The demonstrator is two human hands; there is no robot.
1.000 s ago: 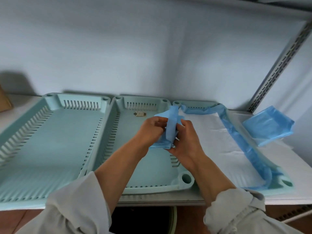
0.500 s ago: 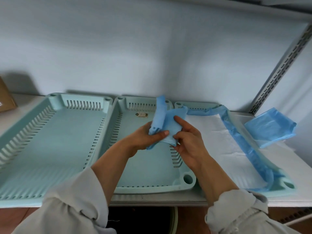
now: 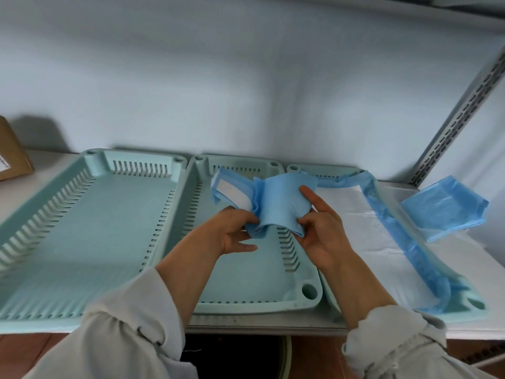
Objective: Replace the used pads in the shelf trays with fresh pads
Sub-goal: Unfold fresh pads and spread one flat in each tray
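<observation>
Both hands are working a folded blue pad (image 3: 278, 203) above the middle tray (image 3: 246, 283) on the shelf (image 3: 464, 258). The left hand (image 3: 235, 233) is pinching the pad's left portion between thumb and curled fingers, and the right hand (image 3: 322, 231) is gripping its right lower edge with thumb and lower fingers while the index finger is pointing straight up along the blue face. Compared with half a second ago, the pad is spreading wider: then it was a narrow upright bundle, and now a flap is opening out to the left, showing a white inner face. The hands are also sitting farther apart than before.

The left tray (image 3: 82, 242) is lying bare beside the middle one. The right tray (image 3: 475, 307) is holding a spread pad (image 3: 382, 242), white side up with blue edges draped over the rim, unchanged from the earlier views. A further blue folded pad (image 3: 442, 209) is lying on the shelf to the right of the trays, in the same place. A brown box (image 3: 11, 157) is showing more at the far left edge than before.
</observation>
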